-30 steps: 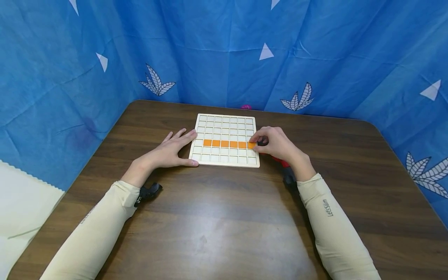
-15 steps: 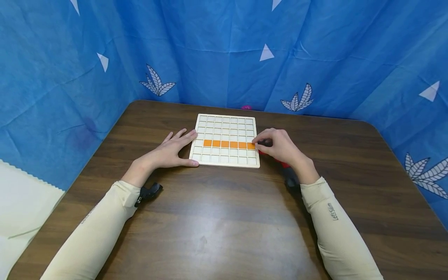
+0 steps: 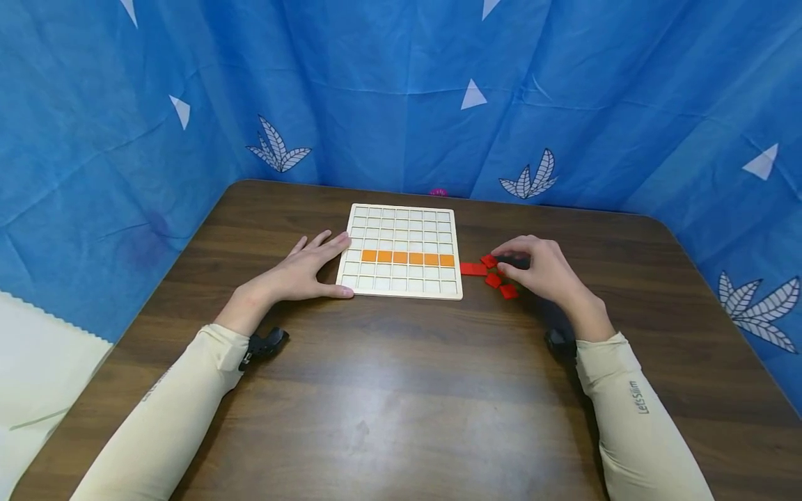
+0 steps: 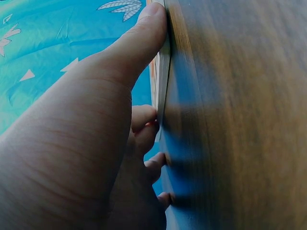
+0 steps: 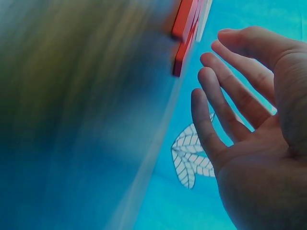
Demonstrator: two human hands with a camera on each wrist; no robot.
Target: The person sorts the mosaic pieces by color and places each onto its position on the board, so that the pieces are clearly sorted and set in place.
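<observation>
My left hand rests on the left edge of a pale wooden grid board, fingers spread and thumb at its near corner. A row of orange square tiles fills most of one row of the grid. Right of the board, several red square tiles lie loose on the table. My right hand hovers by them, thumb and forefinger apart near one red tile. In the right wrist view, nothing is between the fingers of that hand, and red tiles show beyond the fingertips.
The brown wooden table has a blue patterned curtain behind it and at its sides. White cloth hangs at the left. Dark straps with small black devices sit at both wrists.
My right hand has let go of the orange tile at the row's right end and moved right to the red tiles, uncovering them. My left hand stays on the board.
</observation>
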